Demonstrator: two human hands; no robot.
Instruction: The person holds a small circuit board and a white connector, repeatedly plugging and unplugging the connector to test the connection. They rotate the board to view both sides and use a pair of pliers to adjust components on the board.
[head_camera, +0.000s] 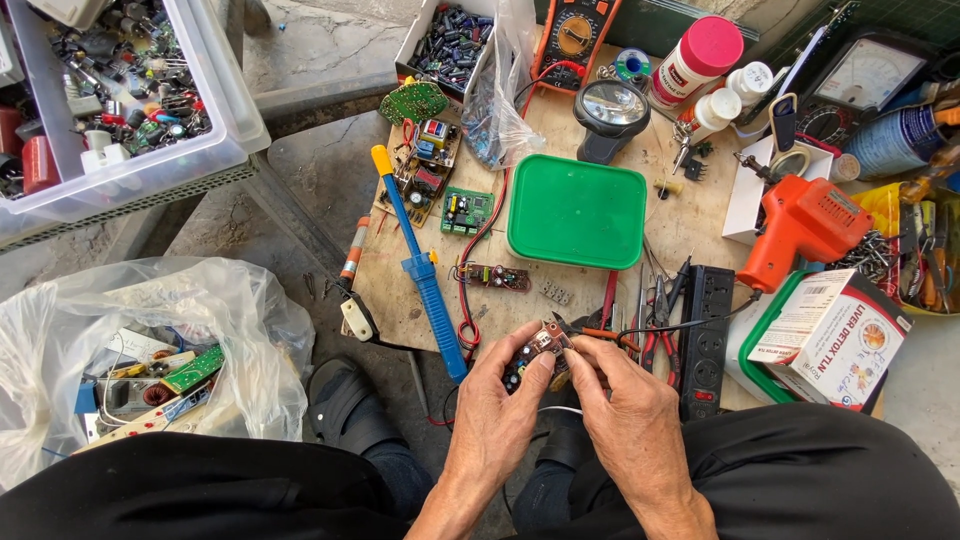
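I see left hand (492, 405) & right hand (622, 400) both gripping a small dark circuit board w/ copper coil (533, 357) just above wooden table (590, 275) edge, blue desoldering pump (420, 265) nearby.

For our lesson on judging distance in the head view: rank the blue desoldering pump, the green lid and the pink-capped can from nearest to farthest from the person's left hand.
Measured from the left hand:
1. Blue desoldering pump, just to its left; its lower tip ends beside the hand.
2. Green lid, mid-board, above and slightly right.
3. Pink-capped can, at the far upper right of the board.
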